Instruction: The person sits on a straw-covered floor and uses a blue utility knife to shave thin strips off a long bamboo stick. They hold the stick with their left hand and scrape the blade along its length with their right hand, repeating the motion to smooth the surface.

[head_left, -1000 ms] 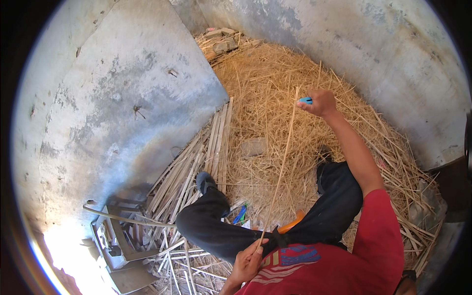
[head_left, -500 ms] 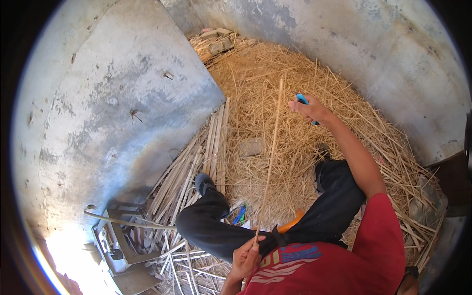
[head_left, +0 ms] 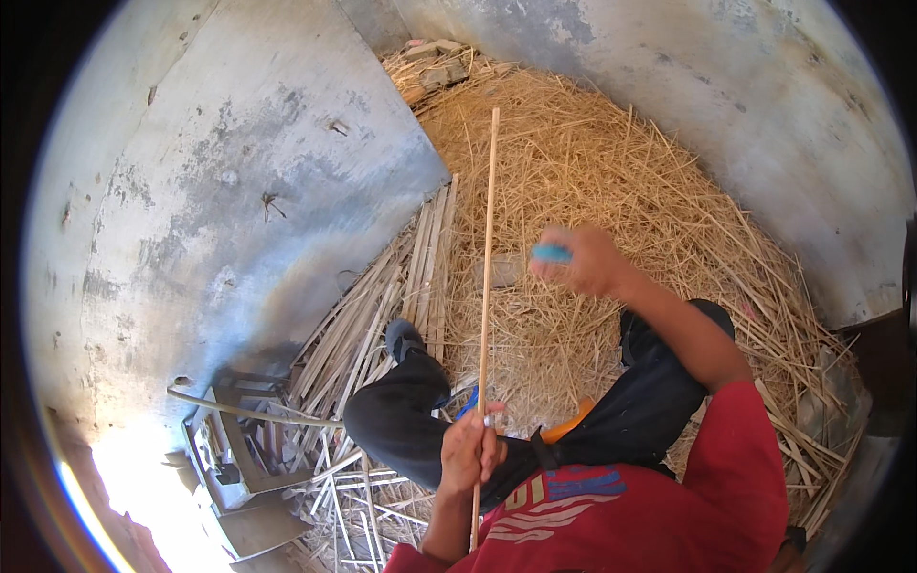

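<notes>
The left hand (head_left: 470, 449) was clenched around the lower part of a long, thin, pale wooden stick (head_left: 488, 277), with the fingers wrapped fully about the shaft. The stick stood nearly upright in the view, its upper end reaching over the heap of loose yellow straw (head_left: 611, 172) and its lower end passing below the fist toward the red shirt (head_left: 621, 516).

The right hand (head_left: 585, 260) was raised over the straw, just to the right of the stick and apart from it. It was closed on a small blue tool (head_left: 551, 253); motion blur prevented identification of the tool's shape.

The person sat on the straw-covered floor with legs in dark trousers (head_left: 401, 420). A flat bundle of split pale cane strips (head_left: 420, 277) lay along the left edge of the straw heap, against the foot of the grey concrete wall (head_left: 239, 191). A small metal frame stand (head_left: 229, 458) stood at the lower left, beside the strips.
</notes>
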The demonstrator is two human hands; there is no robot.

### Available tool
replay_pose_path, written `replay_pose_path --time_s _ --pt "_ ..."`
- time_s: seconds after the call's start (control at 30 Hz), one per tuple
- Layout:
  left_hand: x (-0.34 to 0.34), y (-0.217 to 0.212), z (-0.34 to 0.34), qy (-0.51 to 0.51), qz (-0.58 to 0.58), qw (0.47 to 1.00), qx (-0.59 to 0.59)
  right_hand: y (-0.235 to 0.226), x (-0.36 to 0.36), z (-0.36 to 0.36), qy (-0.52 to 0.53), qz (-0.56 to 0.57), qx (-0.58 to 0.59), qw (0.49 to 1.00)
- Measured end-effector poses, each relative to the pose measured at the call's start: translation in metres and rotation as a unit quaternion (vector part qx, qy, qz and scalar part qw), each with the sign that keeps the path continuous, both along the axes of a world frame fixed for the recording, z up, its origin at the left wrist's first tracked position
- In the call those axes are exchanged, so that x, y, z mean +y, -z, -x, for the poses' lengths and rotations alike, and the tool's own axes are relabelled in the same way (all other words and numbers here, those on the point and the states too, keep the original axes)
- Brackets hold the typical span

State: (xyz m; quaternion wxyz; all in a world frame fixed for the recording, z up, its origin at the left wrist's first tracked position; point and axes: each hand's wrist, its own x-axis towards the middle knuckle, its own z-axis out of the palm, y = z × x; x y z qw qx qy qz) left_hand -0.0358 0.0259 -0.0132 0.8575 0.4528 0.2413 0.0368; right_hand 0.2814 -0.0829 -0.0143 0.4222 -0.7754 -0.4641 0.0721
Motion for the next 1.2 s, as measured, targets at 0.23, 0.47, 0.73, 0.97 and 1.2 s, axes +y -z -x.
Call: replay_pose_path --time_s 0.23,0.47,0.73,0.97,1.2 --pt "-0.002 -0.014 -0.042 0.019 0.032 0.998 -0.057 0.007 0.005 0.072 -0.075 -0.060 -0.257 0.962" --pt "-0.009 -0.017 -0.045 0.038 -0.021 0.998 -0.054 0.007 0.005 0.055 -0.014 -0.051 -0.266 0.963" --pt "-0.012 -0.018 -0.041 0.034 -0.155 0.987 -0.017 0.006 0.011 0.034 0.033 -0.024 -0.269 0.962" --pt "-0.015 -0.023 -0.036 0.048 -0.207 0.977 -0.001 0.011 0.009 0.019 0.056 -0.021 -0.316 0.947" --pt "-0.012 -0.020 -0.038 0.053 -0.207 0.977 0.003 0.019 0.017 0.045 0.023 -0.066 -0.286 0.956"
